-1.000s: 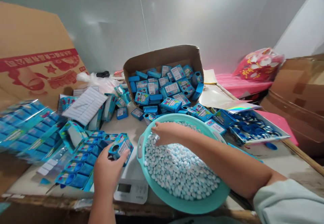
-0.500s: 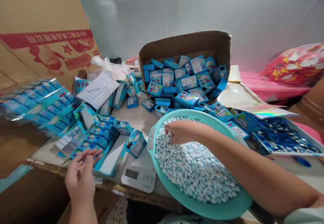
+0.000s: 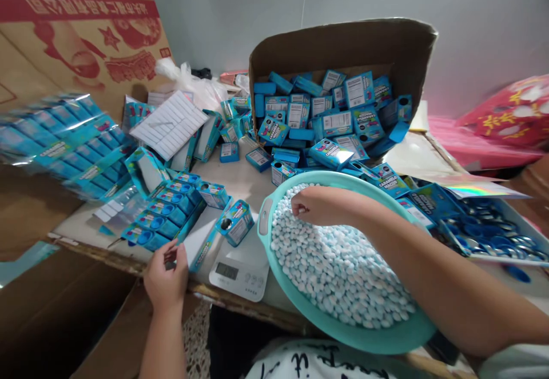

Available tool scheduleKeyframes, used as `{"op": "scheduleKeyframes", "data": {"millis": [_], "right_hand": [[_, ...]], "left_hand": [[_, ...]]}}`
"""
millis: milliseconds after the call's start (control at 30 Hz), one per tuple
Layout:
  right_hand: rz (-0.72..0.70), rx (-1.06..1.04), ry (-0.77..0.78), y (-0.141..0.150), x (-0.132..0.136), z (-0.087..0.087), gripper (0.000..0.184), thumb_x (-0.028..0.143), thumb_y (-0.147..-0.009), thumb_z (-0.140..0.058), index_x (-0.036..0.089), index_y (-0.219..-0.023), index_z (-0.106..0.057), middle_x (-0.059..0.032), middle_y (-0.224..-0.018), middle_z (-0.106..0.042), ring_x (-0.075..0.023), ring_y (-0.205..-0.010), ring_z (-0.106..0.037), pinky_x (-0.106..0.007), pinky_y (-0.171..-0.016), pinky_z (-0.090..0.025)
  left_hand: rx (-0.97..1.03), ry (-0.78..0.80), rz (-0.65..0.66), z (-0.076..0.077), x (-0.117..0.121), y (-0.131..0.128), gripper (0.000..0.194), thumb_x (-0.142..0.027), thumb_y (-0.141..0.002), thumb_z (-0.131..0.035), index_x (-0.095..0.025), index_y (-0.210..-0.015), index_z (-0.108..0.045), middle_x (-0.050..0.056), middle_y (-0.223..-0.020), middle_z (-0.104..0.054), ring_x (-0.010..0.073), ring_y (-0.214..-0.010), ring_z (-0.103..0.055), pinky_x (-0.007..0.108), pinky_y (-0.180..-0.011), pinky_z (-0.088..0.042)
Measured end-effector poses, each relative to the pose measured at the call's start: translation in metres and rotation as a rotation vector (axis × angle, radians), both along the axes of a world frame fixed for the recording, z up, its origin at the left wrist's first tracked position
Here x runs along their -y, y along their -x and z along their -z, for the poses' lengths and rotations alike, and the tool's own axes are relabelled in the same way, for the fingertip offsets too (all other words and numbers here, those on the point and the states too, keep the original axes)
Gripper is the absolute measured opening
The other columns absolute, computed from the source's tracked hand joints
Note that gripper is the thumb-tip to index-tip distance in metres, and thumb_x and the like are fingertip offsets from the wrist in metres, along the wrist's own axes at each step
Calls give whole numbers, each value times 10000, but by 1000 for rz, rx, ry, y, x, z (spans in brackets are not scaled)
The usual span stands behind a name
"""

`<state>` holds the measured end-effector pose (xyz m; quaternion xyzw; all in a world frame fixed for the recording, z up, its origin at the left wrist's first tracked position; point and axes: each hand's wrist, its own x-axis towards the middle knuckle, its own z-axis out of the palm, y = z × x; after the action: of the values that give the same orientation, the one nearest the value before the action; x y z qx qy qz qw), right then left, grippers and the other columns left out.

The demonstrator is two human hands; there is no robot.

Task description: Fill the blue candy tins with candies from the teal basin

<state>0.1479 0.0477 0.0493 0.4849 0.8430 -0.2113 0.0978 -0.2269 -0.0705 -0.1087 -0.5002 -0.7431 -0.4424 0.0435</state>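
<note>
My right hand [image 3: 315, 206] is over the turquoise basin [image 3: 274, 270] of small white and pale blue candies [image 3: 343, 276]. Its fingers are curled down at the candies, hiding whatever is between them. By the front table edge, my left hand [image 3: 167, 270] has bent fingers with a gap to the thumb, and nothing shows in it. Its fingertips are beside a blue display tray [image 3: 201, 244] with a row of small blue candy boxes [image 3: 165, 213]; contact is unclear. A single blue box [image 3: 235, 223] stands on the white digital scale [image 3: 240, 276], a round dark hole in its side.
Behind the basin, a tipped carton [image 3: 343, 42] spills many blue boxes. Plastic-wrapped packs [image 3: 64, 144] stand at left before a large cardboard box [image 3: 86, 36]. A white tray of blue lids [image 3: 493, 230] is at right. A white printed sheet [image 3: 169, 124] leans on boxes.
My left hand has moved right and up to the display tray's near end, its fingers more bent. My right hand stays in the basin, fingers curled. The camera view has shifted slightly.
</note>
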Motion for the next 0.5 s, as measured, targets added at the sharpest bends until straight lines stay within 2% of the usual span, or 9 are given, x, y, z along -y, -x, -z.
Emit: {"op": "scheduleKeyframes", "data": {"millis": [200, 333, 433, 500], "right_hand": [[-30, 71, 22, 3, 0, 5, 166, 75, -873, -625, 217, -900, -706, -42, -900, -711, -190, -723, -585, -291, -560, -291], [-41, 75, 13, 3, -1, 9, 145, 106, -877, -647, 224, -930, -711, -42, -919, -713, -205, -754, -605, -289, -576, -307], [-44, 69, 23, 3, -3, 9, 177, 115, -860, -656, 237, -968, -726, -37, -943, -718, -216, -770, -620, -285, -577, -324], [-50, 56, 36, 3, -3, 7, 196, 124, -853, -663, 238, -994, -738, -42, -976, -723, -223, -789, -630, -280, -583, -344]], "left_hand": [[-53, -15, 10, 1, 1, 1, 269, -384, -914, -626, -159, -1003, -744, 67, -897, -735, 189, -773, -683, 305, -787, -545], [-85, -30, 33, -4, 3, -2, 264, -371, -916, -621, -153, -1017, -731, 77, -907, -727, 194, -773, -675, 320, -791, -551], [-139, -101, 86, -17, 3, -22, 277, -360, -886, -666, -144, -1056, -706, 106, -960, -715, 209, -824, -676, 360, -853, -561], [-113, -155, 179, -28, -2, -45, 449, -376, -843, -728, -137, -1215, -651, 140, -1085, -701, 239, -948, -690, 395, -919, -567]]}}
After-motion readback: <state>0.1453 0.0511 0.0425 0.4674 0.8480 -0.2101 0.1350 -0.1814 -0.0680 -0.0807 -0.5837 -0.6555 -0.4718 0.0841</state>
